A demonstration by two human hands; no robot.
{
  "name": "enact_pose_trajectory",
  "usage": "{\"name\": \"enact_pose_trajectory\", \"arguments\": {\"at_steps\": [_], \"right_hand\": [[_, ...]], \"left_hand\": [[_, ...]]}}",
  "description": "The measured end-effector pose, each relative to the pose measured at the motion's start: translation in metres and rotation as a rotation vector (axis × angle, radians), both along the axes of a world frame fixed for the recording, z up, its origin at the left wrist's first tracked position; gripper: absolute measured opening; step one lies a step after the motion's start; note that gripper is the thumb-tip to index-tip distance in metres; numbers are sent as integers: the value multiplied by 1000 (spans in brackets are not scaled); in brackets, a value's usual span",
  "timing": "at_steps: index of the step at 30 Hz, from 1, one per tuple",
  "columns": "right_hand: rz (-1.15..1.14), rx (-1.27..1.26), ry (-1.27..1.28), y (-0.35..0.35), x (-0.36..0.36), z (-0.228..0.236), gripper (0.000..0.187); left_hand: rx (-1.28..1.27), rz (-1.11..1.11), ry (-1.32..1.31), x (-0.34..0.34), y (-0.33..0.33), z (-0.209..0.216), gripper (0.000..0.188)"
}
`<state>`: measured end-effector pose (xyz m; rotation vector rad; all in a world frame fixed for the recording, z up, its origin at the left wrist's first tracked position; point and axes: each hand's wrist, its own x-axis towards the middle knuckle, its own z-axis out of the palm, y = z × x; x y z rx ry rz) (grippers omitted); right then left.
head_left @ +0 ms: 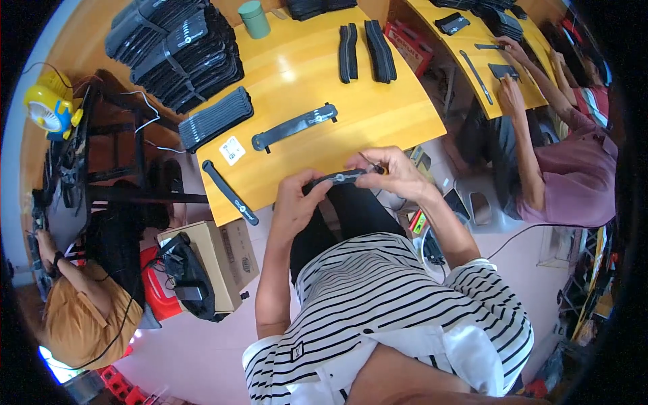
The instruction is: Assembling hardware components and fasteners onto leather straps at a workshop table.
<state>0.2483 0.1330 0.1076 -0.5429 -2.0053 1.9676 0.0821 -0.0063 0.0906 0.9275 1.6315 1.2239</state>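
Note:
Just off the near edge of the table, a black strap with pale printing and a round mark is stretched between my hands. My left hand pinches one end of it, thumb on top. My right hand grips the other end and also holds a small pointed tool, with a thin metal tip and a partly hidden dark and yellowish handle. Beyond my hands, a wider black band with small tabs lies on the yellow table. Another narrow black strap rests at the table's left edge.
Bundled black bands are piled at the back left, near a flat stack and a green canister. Two dark stacks lie farther back. A cardboard box stands on the floor. Co-workers sit at right and left.

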Motion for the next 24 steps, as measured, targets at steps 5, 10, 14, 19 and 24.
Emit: {"name": "enact_pose_trajectory", "arguments": {"at_steps": [5,10,14,19,24], "right_hand": [[-102,-41,-122,-2,1,9,9],[-67,-129,-308,9,13,-10,10],[-60,-159,-327,15,1,-29,10],[-218,-135,-263,28,-34,-46,11],[-292,-141,-189,56,-68,-69,15]], "left_hand": [[27,-42,86,-7,-7,0,19],[-156,-176,72,-42,-44,-5,14],[-119,17,-117,-55,-62,-28,9],[-96,264,-214,-75,-40,-41,9],[-10,415,-323,-101,-7,-52,13]]}}
